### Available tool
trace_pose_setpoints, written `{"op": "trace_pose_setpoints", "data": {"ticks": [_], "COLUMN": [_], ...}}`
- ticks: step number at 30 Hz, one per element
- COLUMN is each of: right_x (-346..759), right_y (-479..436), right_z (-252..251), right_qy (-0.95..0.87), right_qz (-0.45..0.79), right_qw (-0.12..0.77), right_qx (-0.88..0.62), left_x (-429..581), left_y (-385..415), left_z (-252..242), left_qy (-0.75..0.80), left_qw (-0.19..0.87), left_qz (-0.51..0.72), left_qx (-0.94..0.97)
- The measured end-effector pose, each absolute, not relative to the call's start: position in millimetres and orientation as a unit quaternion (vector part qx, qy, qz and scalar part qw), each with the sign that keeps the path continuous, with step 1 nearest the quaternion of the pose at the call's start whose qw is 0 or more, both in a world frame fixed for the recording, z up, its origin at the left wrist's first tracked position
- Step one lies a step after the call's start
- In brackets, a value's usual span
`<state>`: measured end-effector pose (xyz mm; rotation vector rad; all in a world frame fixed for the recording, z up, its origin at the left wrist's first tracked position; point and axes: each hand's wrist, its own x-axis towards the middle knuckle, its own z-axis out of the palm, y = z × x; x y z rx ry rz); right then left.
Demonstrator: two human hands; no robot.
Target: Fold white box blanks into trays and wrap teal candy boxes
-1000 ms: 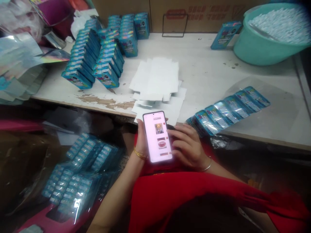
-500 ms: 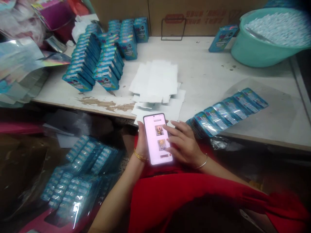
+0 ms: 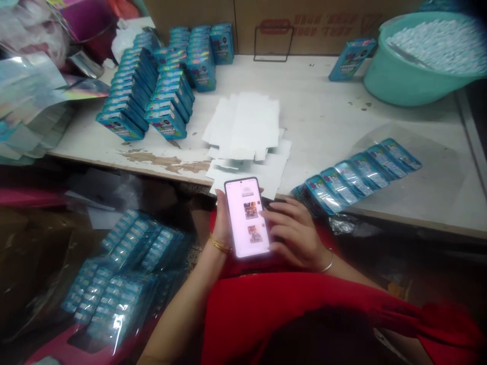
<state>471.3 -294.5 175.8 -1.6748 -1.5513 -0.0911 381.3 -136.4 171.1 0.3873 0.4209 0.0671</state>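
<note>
A smartphone (image 3: 248,223) rests in my left hand (image 3: 222,223), which is closed around its left side and back. Its lit screen shows a pale page with small pictures. My right hand (image 3: 294,233) is at the phone's right edge, fingers spread and slightly bent, the index fingertip at the screen; whether it touches cannot be made out. Just beyond the phone, flat white cardboard pieces (image 3: 251,124) lie stacked at the table's front edge. To the right of my right hand lies a row of blue boxes in clear wrap (image 3: 357,175).
Blue candy boxes (image 3: 167,121) stand in rows on the white table (image 3: 304,109). A turquoise tub (image 3: 411,83) of small white pieces is at the back right, beside a single blue box (image 3: 350,60) and a wire stand (image 3: 272,60). Wrapped packs (image 3: 117,299) sit low at left on a pink stool (image 3: 57,344).
My right hand has shifted slightly right and down, away from the screen's middle. The pictures on the phone's screen have changed. My left hand keeps its hold.
</note>
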Motion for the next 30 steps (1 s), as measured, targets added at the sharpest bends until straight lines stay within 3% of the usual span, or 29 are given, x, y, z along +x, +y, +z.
{"op": "trace_pose_setpoints", "data": {"ticks": [30], "right_x": [472.3], "right_y": [-283.3], "right_z": [171.8], "right_qy": [-0.619], "right_qz": [-0.009], "right_qw": [0.408], "right_qx": [-0.671], "left_x": [382.6], "left_y": [-138.0], "left_z": [170.0], "left_qy": [0.225], "left_qw": [0.959], "left_qz": [0.028], "left_qx": [0.167]}}
